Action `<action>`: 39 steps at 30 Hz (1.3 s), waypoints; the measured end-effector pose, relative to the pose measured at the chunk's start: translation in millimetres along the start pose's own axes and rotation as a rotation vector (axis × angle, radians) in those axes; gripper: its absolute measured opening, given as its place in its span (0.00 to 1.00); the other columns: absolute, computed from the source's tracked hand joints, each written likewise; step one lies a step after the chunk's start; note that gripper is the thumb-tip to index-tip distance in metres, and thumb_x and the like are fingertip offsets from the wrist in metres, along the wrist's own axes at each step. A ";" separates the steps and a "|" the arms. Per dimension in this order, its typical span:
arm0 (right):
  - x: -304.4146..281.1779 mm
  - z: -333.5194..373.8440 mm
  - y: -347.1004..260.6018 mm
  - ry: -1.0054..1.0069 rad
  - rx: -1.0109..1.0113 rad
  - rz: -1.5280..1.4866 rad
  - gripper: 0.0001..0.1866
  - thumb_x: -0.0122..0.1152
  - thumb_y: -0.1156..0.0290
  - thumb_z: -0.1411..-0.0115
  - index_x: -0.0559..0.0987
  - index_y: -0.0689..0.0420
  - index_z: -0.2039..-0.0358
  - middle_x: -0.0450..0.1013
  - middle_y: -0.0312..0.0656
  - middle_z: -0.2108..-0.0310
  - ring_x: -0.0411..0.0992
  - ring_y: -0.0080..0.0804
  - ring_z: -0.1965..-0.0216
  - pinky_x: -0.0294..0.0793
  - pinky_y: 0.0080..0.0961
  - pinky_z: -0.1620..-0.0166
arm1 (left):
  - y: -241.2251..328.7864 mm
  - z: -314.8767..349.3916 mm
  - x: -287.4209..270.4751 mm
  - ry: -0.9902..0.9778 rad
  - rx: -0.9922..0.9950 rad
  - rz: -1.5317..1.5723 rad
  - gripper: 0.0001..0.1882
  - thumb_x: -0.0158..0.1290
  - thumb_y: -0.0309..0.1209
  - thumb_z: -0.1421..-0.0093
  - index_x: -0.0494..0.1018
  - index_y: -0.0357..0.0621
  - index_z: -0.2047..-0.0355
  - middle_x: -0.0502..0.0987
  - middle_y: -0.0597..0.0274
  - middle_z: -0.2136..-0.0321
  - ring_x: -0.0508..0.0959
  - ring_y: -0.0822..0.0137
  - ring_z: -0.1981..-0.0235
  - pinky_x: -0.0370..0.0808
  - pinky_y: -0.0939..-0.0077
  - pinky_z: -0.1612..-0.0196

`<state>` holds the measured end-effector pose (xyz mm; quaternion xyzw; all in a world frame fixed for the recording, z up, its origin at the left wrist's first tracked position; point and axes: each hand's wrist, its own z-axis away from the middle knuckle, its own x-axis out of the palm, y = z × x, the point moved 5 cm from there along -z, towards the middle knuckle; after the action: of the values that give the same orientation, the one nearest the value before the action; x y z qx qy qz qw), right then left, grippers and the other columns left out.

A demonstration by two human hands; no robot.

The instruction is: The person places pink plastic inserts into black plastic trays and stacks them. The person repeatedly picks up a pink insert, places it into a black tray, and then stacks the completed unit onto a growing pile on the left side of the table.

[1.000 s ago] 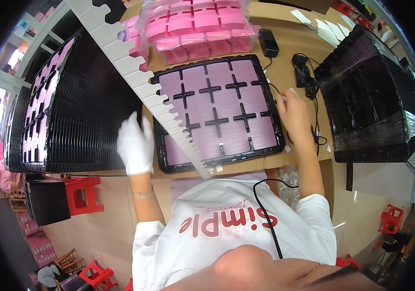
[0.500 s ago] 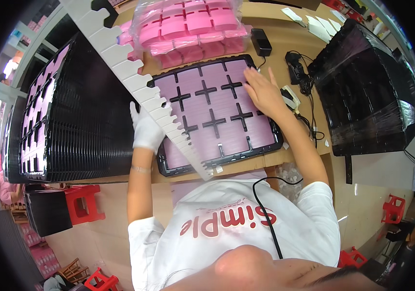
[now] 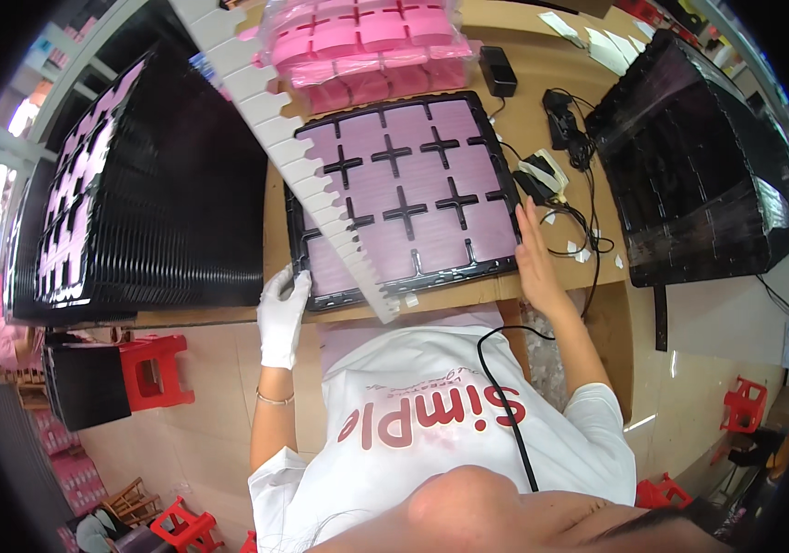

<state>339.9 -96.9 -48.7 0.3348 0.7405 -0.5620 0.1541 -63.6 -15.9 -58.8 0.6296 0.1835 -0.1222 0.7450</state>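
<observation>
A black plastic tray (image 3: 454, 269) lies on the cardboard-covered table, its pockets lined with pale purple sheets between cross-shaped black ribs. At its near left corner is my left hand (image 3: 282, 318), in a white glove, thumb and fingers closed on the rim. My bare right hand (image 3: 536, 267) lies along the tray's right side near the front corner, fingers stretched out and touching the edge. A pale toothed strip (image 3: 298, 152) cuts diagonally across the view and hides part of the tray's left side.
A tall stack of black trays (image 3: 182, 203) stands at left. Pink trays in clear plastic (image 3: 367, 55) sit behind. On the right are a black adapter (image 3: 498, 72), tangled cables (image 3: 588, 221) and a film-wrapped black stack (image 3: 699, 175). A red stool (image 3: 155, 371) stands on the floor.
Both hands have come nearer to me: the left from the tray's left side to its near corner, the right from the sheets at the far right to the right edge.
</observation>
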 end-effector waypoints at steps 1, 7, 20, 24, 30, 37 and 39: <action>3.1 1.2 1.4 -0.101 -0.019 0.072 0.32 0.40 0.64 0.32 0.48 0.58 0.31 0.36 0.52 0.28 0.35 0.50 0.28 0.38 0.43 0.30 | 10.9 -0.1 -4.5 0.045 0.060 -0.149 0.24 0.60 0.40 0.42 0.75 0.33 0.52 0.74 0.46 0.51 0.75 0.58 0.49 0.68 0.70 0.44; 1.9 2.3 2.1 -0.071 -0.011 0.239 0.31 0.37 0.59 0.31 0.51 0.58 0.31 0.43 0.50 0.29 0.35 0.48 0.27 0.31 0.49 0.31 | 90.7 7.9 8.8 -0.135 -0.062 0.300 0.22 0.66 0.34 0.47 0.72 0.33 0.57 0.76 0.66 0.68 0.74 0.77 0.68 0.72 0.82 0.63; -34.2 0.6 -40.9 0.237 -0.094 -0.242 0.38 0.29 0.44 0.30 0.54 0.64 0.33 0.53 0.51 0.33 0.50 0.43 0.31 0.47 0.40 0.32 | 226.5 35.4 -180.5 0.355 0.458 0.225 0.22 0.58 0.26 0.42 0.71 0.34 0.46 0.77 0.61 0.59 0.75 0.71 0.57 0.74 0.80 0.57; -18.7 -9.4 -51.6 0.150 -0.165 -0.241 0.33 0.32 0.51 0.29 0.55 0.63 0.33 0.56 0.51 0.34 0.54 0.43 0.33 0.53 0.38 0.34 | 241.6 8.6 -329.6 0.602 0.983 -0.915 0.19 0.49 0.19 0.38 0.71 0.35 0.46 0.75 0.60 0.48 0.76 0.70 0.52 0.78 0.77 0.53; -3.8 -6.8 -46.9 0.147 -0.095 -0.273 0.27 0.35 0.60 0.29 0.58 0.62 0.35 0.58 0.50 0.35 0.57 0.42 0.34 0.58 0.37 0.36 | 152.6 -106.7 -472.3 0.339 0.324 0.512 0.18 0.55 0.22 0.40 0.72 0.34 0.49 0.79 0.59 0.54 0.80 0.73 0.59 0.78 0.86 0.60; 8.2 -15.2 -55.7 0.109 -0.098 -0.191 0.26 0.36 0.63 0.30 0.60 0.63 0.36 0.58 0.50 0.36 0.58 0.44 0.35 0.58 0.37 0.37 | 146.1 -102.3 -485.1 0.760 0.056 -0.872 0.34 0.60 0.53 0.46 0.73 0.39 0.48 0.77 0.57 0.51 0.75 0.65 0.50 0.68 0.71 0.44; 6.2 -17.5 -61.8 0.116 -0.112 -0.131 0.25 0.37 0.64 0.30 0.60 0.63 0.36 0.58 0.50 0.36 0.58 0.45 0.36 0.58 0.37 0.37 | 223.7 -39.6 -359.4 0.725 0.399 -0.679 0.32 0.56 0.49 0.41 0.71 0.39 0.45 0.75 0.54 0.48 0.73 0.60 0.45 0.65 0.72 0.41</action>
<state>296.7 -87.4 -1.8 0.3087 0.7987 -0.5082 0.0922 -300.4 45.1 289.1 0.6660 0.5957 -0.1633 0.4183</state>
